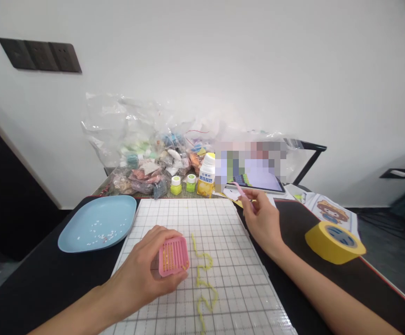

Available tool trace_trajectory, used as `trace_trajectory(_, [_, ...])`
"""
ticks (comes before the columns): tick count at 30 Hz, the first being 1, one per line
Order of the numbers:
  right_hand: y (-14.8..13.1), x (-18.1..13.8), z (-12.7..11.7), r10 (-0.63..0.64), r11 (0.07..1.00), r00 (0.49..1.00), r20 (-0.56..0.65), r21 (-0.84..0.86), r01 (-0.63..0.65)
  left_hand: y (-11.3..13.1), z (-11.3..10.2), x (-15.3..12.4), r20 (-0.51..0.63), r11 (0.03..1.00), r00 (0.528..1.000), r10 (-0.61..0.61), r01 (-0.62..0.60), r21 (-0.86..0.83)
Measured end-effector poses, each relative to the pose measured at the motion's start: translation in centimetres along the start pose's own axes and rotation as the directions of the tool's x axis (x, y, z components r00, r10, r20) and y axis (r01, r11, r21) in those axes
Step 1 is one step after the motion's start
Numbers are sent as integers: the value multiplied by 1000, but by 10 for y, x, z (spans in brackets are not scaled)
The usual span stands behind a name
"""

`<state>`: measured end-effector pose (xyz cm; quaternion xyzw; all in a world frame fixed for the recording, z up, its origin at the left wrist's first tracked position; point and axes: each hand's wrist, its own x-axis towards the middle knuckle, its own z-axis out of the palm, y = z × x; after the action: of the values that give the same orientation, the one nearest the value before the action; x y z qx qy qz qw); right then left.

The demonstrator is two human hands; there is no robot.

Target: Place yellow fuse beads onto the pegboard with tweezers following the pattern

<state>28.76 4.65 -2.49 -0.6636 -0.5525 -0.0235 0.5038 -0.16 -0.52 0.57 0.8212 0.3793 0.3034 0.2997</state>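
Observation:
My left hand (153,263) is closed round a small pink ridged bead tray (179,251), held tilted above the white grid board (244,284). Orange-gold beads sit in rows in its left grooves, and a few lie loose at its lower right corner. My right hand (260,214) pinches a thin pink tool with a bent tip (241,191), raised over the board's far right corner near the tablet. A wavy line of yellow-green beads (202,282) runs down the board just right of the tray.
A blue plate (78,223) with scattered small white pieces stands left. Two bead jars (176,185), a yogurt bottle (206,177), bagged supplies (146,172) and a tablet (265,179) line the back. Yellow tape (323,246) and a cartoon-printed sheet (333,211) are on the right.

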Motion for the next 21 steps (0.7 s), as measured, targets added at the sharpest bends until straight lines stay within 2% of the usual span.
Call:
trace_trajectory(5, [38, 41, 2, 134, 976, 985, -112, -158, -150, -1, 1, -1, -8, 998, 998, -57, 57, -29])
trace_trajectory(8, [55, 51, 3, 186, 950, 972, -144, -224, -216, -1, 2, -1, -12, 998, 998, -57, 57, -40])
trace_trajectory(14, [63, 49, 9, 183, 936, 973, -144, -278, -217, -1, 1, -1, -16, 998, 998, -63, 63, -30])
trace_trajectory(21, [65, 54, 13, 165, 935, 976, -140, -294, -201, 0, -1, 0, 5, 996, 1000, -10, 10, 84])
